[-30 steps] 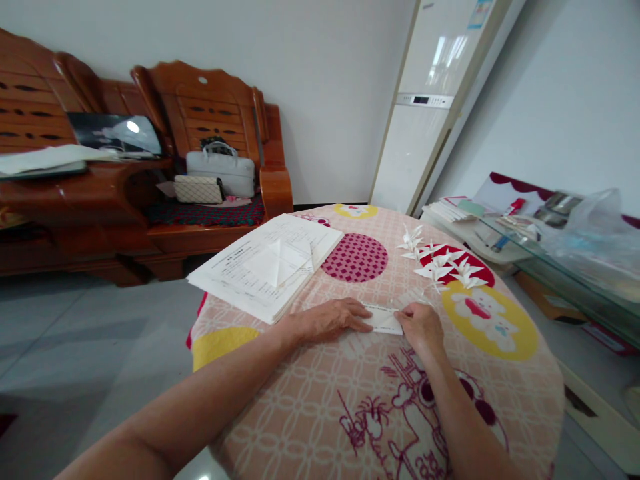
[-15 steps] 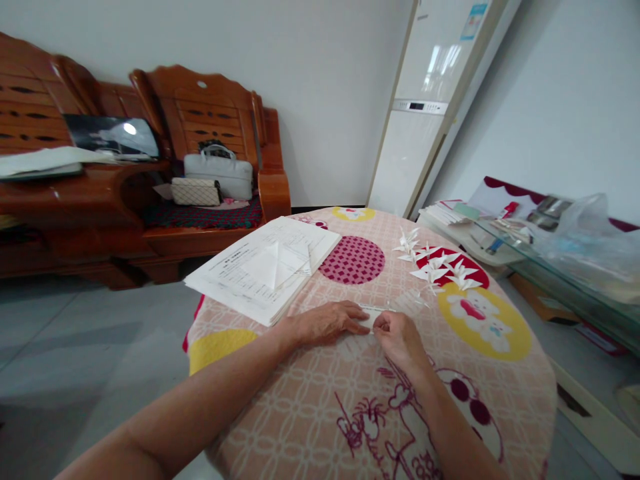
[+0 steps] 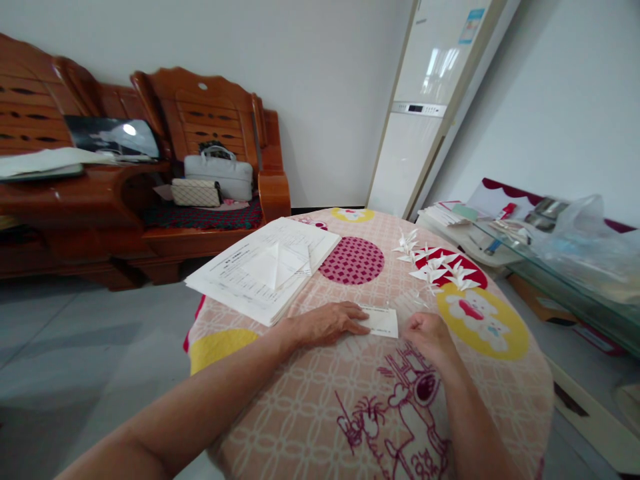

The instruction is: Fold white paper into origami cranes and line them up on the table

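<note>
A small folded piece of white printed paper [image 3: 384, 323] lies on the patterned tablecloth. My left hand [image 3: 333, 323] rests flat over its left end, fingers stretched out and pressing it down. Just past the paper's right edge is my right hand [image 3: 426, 335], apart from it, curled into a fist with nothing visible in it. Beyond my right hand, several white folded paper cranes [image 3: 434, 268] sit together on the cloth. To the left is a stack of printed sheets [image 3: 235, 283] with a creased white paper piece [image 3: 277, 265] on top.
A clear plastic strip [image 3: 407, 301] lies behind my right hand. At the right, a glass-topped table [image 3: 530, 267] carries papers and a plastic bag [image 3: 575, 230]. Wooden armchairs [image 3: 210, 100] with bags on the seat stand at the back left, and a tall white air conditioner [image 3: 413, 147] behind.
My right hand has come off the paper's right part and moved to the right, uncovering that end. My left hand stays in place on the paper.
</note>
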`<state>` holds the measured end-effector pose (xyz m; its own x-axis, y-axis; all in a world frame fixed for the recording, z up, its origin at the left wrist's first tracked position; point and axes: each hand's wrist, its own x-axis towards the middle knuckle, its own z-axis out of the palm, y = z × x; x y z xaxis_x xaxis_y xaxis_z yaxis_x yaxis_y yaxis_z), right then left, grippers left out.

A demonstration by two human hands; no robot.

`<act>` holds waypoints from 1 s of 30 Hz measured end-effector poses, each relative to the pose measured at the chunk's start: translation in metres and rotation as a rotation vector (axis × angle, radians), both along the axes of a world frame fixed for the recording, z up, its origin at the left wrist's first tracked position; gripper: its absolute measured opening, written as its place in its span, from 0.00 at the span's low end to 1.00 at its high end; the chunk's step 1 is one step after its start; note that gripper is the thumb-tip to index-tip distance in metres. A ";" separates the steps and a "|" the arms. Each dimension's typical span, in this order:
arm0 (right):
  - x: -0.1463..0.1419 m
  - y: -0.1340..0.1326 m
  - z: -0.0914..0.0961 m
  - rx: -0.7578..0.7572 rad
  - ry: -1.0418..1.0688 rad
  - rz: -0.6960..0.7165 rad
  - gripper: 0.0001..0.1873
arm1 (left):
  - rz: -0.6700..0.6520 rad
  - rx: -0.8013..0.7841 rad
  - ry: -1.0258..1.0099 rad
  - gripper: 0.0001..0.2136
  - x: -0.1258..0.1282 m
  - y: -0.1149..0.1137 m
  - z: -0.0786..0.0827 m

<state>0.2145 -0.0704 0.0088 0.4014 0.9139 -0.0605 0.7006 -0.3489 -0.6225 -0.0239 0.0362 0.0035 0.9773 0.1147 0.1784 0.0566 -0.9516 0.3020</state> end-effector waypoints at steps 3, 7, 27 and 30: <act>-0.009 0.002 -0.002 0.198 0.211 0.059 0.06 | -0.002 0.023 0.010 0.25 0.001 -0.003 0.002; -0.031 0.008 -0.006 0.213 0.145 0.241 0.05 | -0.011 0.054 0.015 0.24 0.002 -0.005 0.003; -0.023 0.013 -0.015 0.250 0.310 0.121 0.08 | 0.318 -0.118 -0.086 0.14 -0.036 0.003 0.019; -0.012 0.014 -0.018 0.385 0.359 -0.021 0.13 | 0.529 -0.168 -0.171 0.22 -0.015 0.008 0.013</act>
<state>0.2026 -0.0566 -0.0093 0.4356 0.8890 0.1410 0.4153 -0.0595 -0.9077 -0.0390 0.0442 0.0169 0.7385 0.6196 0.2659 0.4482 -0.7458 0.4929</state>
